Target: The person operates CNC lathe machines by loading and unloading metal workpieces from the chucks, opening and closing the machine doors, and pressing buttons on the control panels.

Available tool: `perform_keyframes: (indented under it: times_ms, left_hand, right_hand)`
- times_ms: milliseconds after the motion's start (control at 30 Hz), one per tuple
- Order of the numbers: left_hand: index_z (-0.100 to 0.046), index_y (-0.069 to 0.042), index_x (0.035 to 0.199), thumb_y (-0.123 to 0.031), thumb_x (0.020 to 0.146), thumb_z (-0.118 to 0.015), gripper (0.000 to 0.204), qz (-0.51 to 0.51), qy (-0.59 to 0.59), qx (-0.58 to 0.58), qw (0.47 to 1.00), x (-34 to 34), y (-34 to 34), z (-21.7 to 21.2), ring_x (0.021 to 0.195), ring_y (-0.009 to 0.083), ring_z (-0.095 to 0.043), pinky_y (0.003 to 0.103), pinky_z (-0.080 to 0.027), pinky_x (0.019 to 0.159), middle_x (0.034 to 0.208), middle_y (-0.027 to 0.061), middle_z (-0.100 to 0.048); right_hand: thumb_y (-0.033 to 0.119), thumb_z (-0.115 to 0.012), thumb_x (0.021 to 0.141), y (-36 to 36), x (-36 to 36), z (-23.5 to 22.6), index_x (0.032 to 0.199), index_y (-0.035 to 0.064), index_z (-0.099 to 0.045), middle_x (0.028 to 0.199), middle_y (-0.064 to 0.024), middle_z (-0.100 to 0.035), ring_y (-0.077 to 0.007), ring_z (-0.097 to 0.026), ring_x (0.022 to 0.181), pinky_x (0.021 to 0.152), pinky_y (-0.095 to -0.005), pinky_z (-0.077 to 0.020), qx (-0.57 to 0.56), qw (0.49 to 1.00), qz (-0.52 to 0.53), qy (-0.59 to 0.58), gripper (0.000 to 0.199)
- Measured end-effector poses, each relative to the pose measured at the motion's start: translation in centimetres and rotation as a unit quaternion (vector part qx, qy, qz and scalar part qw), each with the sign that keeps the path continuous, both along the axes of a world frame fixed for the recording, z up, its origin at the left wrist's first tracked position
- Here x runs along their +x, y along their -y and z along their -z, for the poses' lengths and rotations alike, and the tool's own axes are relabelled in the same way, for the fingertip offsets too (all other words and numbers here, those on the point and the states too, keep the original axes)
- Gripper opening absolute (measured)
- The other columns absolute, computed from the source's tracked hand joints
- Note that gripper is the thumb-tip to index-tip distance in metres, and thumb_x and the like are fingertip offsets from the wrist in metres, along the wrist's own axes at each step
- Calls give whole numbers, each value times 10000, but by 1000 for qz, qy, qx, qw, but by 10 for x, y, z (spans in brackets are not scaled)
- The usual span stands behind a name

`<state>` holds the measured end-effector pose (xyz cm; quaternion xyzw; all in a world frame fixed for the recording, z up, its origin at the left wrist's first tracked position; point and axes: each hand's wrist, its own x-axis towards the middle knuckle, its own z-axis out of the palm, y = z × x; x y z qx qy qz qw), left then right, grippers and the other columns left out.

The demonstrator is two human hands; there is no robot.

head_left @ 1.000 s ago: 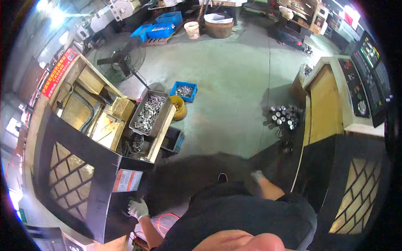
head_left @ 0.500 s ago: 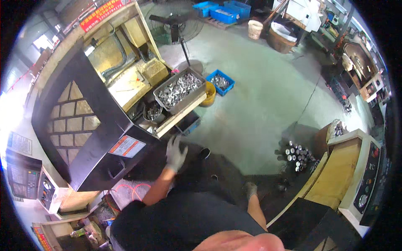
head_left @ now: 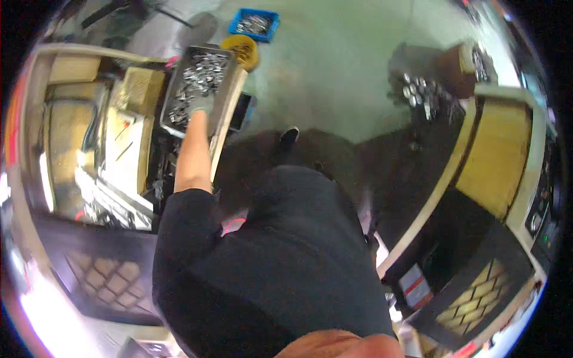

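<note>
My left hand (head_left: 202,106), in a pale grey work glove, reaches forward at the end of a straightened arm. It is at the near end of a grey metal tray (head_left: 168,113) filled with small shiny metal parts (head_left: 203,74). The glove is over or among the parts there. Motion smears its fingers, so their grip does not show. My right hand is out of view. To the left of the tray is the open bay of a machine (head_left: 134,158), with a block-shaped yellowish housing (head_left: 142,92) inside.
Beyond the tray stand a yellow bucket (head_left: 253,59) and a blue crate (head_left: 234,28) of metal parts. A black machine door (head_left: 54,241) is at lower left. Round metal pieces (head_left: 412,92) lie on the floor at right, near another machine (head_left: 492,155). My shoe (head_left: 289,135) shows below.
My left hand has gone from beside the machine door to the tray of metal parts. My right hand has left the view. The whole view has turned and tilted down.
</note>
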<state>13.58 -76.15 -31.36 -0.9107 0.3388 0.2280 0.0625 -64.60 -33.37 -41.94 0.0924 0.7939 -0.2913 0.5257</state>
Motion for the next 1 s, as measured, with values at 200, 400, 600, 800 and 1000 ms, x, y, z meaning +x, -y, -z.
perform_keyframes:
  times_ms: [200, 400, 600, 800, 1000]
  left_hand:
    - [-284, -51, 1465, -519, 788, -557, 867, 134, -33, 81, 987, 70, -8, 65, 1255, 503, -439, 474, -370, 1068, 1339, 372, -442]
    - [-294, -83, 1458, -358, 756, -604, 816, 86, -62, 59, 993, 57, 3, 39, 1215, 496, -482, 480, -408, 1035, 1292, 397, -462]
    - [-374, -97, 1403, -245, 771, -587, 683, 114, -77, 70, 988, 60, 0, 37, 1196, 494, -494, 494, -421, 1010, 1343, 337, -446]
    - [-404, -123, 1379, -240, 814, -508, 586, 76, -55, 62, 994, 28, -3, 4, 1146, 505, -524, 518, -418, 996, 1270, 337, -511]
    - [-370, -95, 1394, -215, 772, -534, 654, 80, -28, 62, 994, 37, -8, 52, 1174, 444, -538, 497, -428, 994, 1207, 324, -567]
  right_hand:
    - [259, -599, 922, 3, 133, -79, 1214, 30, -565, 1055, -150, -633, -317, -634, 839, 672, -423, -559, -102, 994, -30, -30, 373]
    - [249, -588, 931, 56, 172, -80, 1188, 30, -575, 1041, -140, -640, -297, -640, 821, 651, -399, -549, -159, 982, -96, -27, 337]
    - [239, -594, 930, 69, 152, -82, 1168, 34, -582, 1035, -124, -650, -278, -648, 816, 641, -378, -537, -208, 969, -128, -23, 315]
    - [257, -634, 898, 131, 152, -102, 1189, 49, -582, 1094, -112, -652, -268, -660, 884, 731, -379, -526, -93, 983, -139, -78, 362]
    - [296, -623, 902, 163, 137, -131, 1277, 49, -537, 1158, -120, -628, -258, -654, 939, 783, -371, -521, -18, 997, -70, -28, 457]
